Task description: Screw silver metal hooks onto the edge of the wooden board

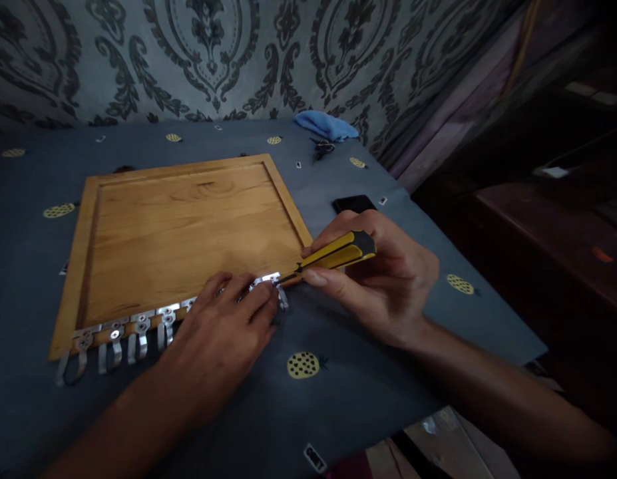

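A wooden board (188, 226) with a raised rim lies flat on the table. Along its near edge runs a metal hook rail (138, 326) with several silver hooks hanging off the front. My left hand (223, 326) rests on the right part of the rail, fingers pressed down around its last hook (281, 296). My right hand (378, 279) is closed on a screwdriver (338, 251) with a yellow and black handle. Its tip touches the rail's right end, close to my left fingertips.
A dark blue cloth (368, 372) with yellow pineapple prints covers the table. A black phone (355, 203) lies just behind my right hand. A blue rag (325, 125) and a dark bunch of keys (322, 148) sit at the back. The table's right edge drops off near my right forearm.
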### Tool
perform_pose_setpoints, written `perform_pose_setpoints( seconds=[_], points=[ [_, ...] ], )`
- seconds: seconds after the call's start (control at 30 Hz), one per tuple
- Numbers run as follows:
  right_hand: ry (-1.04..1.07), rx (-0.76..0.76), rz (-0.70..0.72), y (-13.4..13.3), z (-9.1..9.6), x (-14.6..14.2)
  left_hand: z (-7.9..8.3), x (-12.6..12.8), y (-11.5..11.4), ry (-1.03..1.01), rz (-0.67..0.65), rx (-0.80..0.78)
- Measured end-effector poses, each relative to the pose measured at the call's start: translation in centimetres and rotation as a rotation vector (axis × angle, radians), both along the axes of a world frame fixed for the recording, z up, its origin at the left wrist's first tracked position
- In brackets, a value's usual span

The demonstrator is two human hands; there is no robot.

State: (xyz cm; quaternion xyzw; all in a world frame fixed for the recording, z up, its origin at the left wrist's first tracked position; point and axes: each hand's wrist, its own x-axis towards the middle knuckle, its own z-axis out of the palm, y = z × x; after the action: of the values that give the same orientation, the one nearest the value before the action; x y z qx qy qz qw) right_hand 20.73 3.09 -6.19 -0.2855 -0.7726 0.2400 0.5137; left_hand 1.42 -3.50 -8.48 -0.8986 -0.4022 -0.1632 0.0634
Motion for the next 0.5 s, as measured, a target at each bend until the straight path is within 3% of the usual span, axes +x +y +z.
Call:
perform_pose_setpoints(
  seconds=[0.2,0.4,0.5],
  points=[
    [0.014,0.051,-0.031,0.13,-0.28,-0.17,0.05,0.03,0.11,-0.002,-0.005,0.009],
    [0.169,0.086,-0.133,0.01,-0.27,0.02,-0.01,-0.05,0.05,-0.008,-0.009,-0.001],
    [0.094,0.056,-0.094,-0.01,-0.13,0.2,-0.1,-0.08,0.0,-0.011,-0.011,0.007]
  ],
)
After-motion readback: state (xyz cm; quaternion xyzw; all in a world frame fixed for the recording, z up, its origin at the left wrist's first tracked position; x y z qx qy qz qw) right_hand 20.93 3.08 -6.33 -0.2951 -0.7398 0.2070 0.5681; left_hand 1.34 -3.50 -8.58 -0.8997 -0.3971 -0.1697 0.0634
